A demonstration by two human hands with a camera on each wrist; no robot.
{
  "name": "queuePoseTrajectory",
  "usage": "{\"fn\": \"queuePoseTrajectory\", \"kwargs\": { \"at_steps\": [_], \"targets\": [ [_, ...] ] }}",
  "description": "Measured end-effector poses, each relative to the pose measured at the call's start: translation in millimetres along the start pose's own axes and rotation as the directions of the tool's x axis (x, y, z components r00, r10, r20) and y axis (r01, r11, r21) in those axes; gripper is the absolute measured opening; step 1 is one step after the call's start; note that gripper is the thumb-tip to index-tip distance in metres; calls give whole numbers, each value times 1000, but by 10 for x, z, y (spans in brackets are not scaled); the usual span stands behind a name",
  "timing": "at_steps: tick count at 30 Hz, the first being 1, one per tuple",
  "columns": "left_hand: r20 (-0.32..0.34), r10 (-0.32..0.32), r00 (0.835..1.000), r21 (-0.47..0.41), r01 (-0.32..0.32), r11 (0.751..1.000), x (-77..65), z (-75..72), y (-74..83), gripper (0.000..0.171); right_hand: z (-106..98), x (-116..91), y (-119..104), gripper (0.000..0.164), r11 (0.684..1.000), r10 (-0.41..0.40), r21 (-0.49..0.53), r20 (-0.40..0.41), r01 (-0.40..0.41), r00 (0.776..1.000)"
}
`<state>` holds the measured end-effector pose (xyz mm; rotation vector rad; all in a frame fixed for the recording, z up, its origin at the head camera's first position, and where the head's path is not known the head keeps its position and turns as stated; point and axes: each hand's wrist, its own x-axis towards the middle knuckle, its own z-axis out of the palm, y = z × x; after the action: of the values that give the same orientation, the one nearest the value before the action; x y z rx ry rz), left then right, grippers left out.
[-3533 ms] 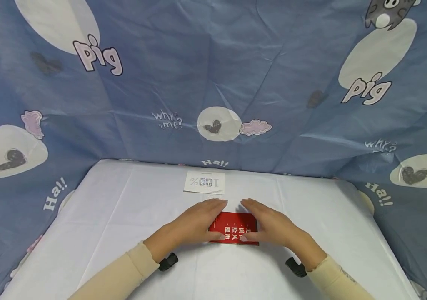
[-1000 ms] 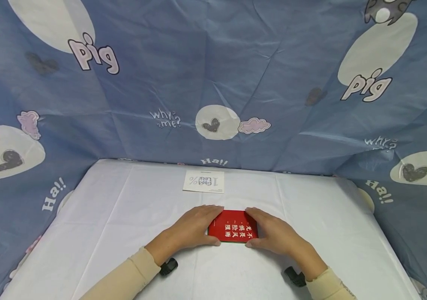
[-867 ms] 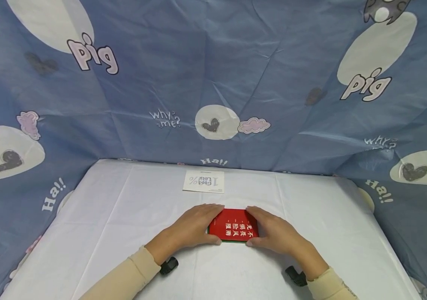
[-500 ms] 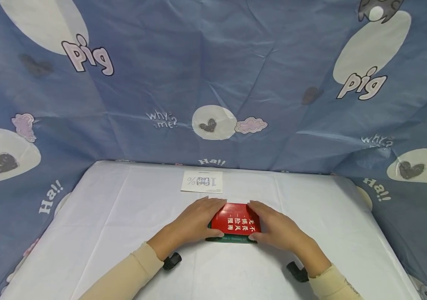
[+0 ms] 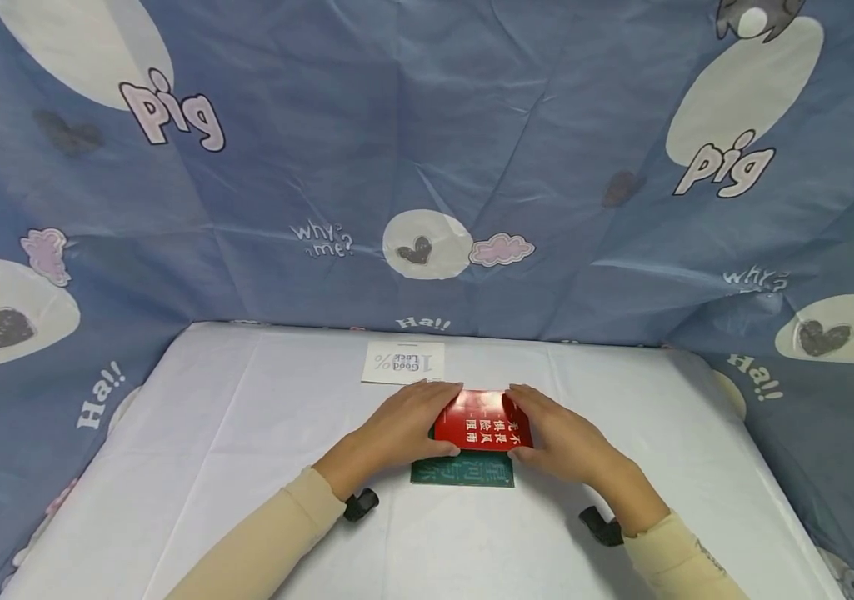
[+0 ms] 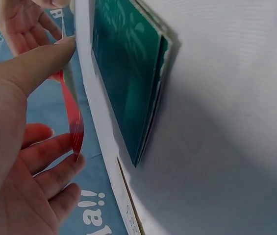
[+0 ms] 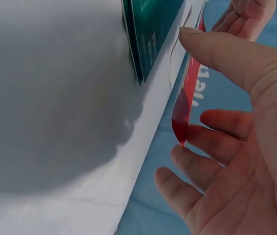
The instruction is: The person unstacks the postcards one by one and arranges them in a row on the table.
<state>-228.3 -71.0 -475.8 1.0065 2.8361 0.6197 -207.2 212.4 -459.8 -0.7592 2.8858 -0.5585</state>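
Pinching with left hand (image 5: 406,427) and right hand (image 5: 565,433), each grip narrow on one end of a red card (image 5: 482,421), slightly bowed. Held up off the worktop (image 5: 427,550), apart from a green card (image 5: 464,472) below. Judged partway: lifting off the pile done, setting down not yet. Left lying, untouched: green, with at least two layers visible at its edge in the left wrist view. Readable on red, in white, turned sideways: 不畏风雨, 无惧险阻. On green, large characters, partly covered; probably starting 星河. Farther out, flat near the back edge, to a white card (image 5: 403,362): printed "Good Luck" over a paler "100%", upside down. Beyond, on a blue cloth backdrop (image 5: 284,125): "pig", "Ha!!", "why me?". No brand made out.
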Motion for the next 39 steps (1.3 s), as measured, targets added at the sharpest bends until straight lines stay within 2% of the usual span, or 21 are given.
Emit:
{"fn": "queuePoseTrajectory", "kwargs": {
  "at_steps": [6, 13, 22, 30, 39],
  "targets": [
    [8, -19, 1000, -7, 19, 1000, 131, -38, -24, 90, -69, 80, 70, 86, 1000, -20, -12, -5, 20, 1000],
    [-13, -20, 1000, 10, 20, 1000, 312, -50, -65, 89, -132, 187, 154, 87, 1000, -4, -17, -21, 3, 1000],
    [-28, -25, 999, 11, 25, 1000, 503, -80, -126, 89, -220, 373, 298, 85, 1000, -20, -2, -34, 20, 999],
    [-29, -40, 999, 18, 40, 999, 704, -20, -71, 87, -284, 461, 467, 87, 999, 34, 38, -7, -34, 999],
    [-55, -52, 997, 68, 56, 996, 886, 63, -82, 85, -275, 540, 613, 87, 998, 59, -10, -8, -59, 998]
  ]
}}
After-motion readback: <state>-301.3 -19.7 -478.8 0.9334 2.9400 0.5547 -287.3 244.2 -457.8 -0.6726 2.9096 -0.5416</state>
